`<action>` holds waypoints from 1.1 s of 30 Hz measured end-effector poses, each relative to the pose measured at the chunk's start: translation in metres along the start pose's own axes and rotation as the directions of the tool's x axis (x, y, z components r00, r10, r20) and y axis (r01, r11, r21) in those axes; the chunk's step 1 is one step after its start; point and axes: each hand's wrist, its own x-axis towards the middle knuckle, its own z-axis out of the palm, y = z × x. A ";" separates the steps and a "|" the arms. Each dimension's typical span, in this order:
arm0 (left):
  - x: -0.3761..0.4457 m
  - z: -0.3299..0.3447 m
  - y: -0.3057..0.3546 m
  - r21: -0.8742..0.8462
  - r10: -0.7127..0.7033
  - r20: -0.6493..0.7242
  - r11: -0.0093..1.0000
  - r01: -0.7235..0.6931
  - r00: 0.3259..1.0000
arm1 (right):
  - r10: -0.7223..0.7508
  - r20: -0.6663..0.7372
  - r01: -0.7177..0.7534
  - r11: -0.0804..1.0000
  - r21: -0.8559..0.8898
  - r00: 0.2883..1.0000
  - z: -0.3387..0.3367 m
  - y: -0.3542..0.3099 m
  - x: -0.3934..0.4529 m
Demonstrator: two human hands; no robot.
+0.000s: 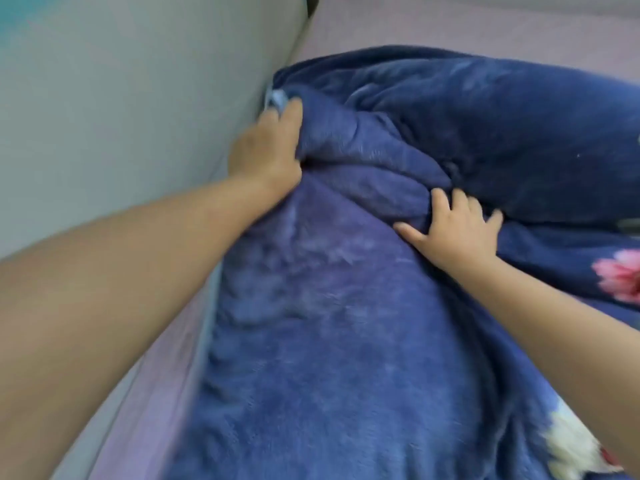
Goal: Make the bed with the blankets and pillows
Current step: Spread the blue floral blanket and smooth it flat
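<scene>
Working the navy fleece blanket (346, 323), filling centre and lower frame, bunched into a thick fold across the middle. Lying on a lilac sheet (450, 26), visible upper right and along the lower-left edge. Grey wall (121, 98) at upper left, tight against the bed.

Left hand (266, 147), left of centre: gripping the blanket edge next to the wall, fingers curled into the fabric, pale blue trim (275, 100) showing just above the fingertips. Right hand (453, 230), right of centre: fingers spread apart, resting on the fold, partly sinking into the pile, not clearly clamping.

Likely step: spreading or straightening the blanket along the wall side. Far from done, most fabric bunched.

Doing it well:
- keeping the wall-side edge pinched at the trim, not mid-fabric
- pulling along the wall, not up
- pressing flat with the right while tensioning with the left
- watching for fabric slipping into the wall gap

No pillows in view.
</scene>
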 end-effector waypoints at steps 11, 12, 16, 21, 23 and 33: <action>-0.006 0.111 -0.027 0.111 -0.176 0.203 0.981 0.156 0.963 | -0.130 -0.167 0.125 0.991 -0.043 0.977 0.053 -0.026 0.047; 0.000 0.111 -0.025 0.114 -0.153 0.169 0.984 0.135 0.974 | -0.134 -0.188 0.129 0.991 -0.039 0.973 0.056 -0.026 0.051; 0.026 0.114 -0.011 0.001 0.025 0.087 1.000 -0.026 0.996 | -0.150 -0.311 0.133 0.988 -0.075 0.938 0.066 -0.024 0.055; 0.056 0.126 0.027 -0.097 -0.134 0.069 0.985 0.140 0.989 | -0.135 -0.506 0.108 0.991 -0.083 0.852 0.067 -0.023 0.078; 0.061 0.136 0.028 -0.080 -0.129 0.051 0.988 0.133 0.990 | -0.128 -0.528 0.095 0.992 -0.089 0.840 0.063 -0.023 0.091; 0.119 0.128 0.030 -0.005 -0.208 0.090 0.978 0.209 0.974 | -0.500 -0.556 0.514 0.845 -0.145 0.664 -0.014 0.000 0.158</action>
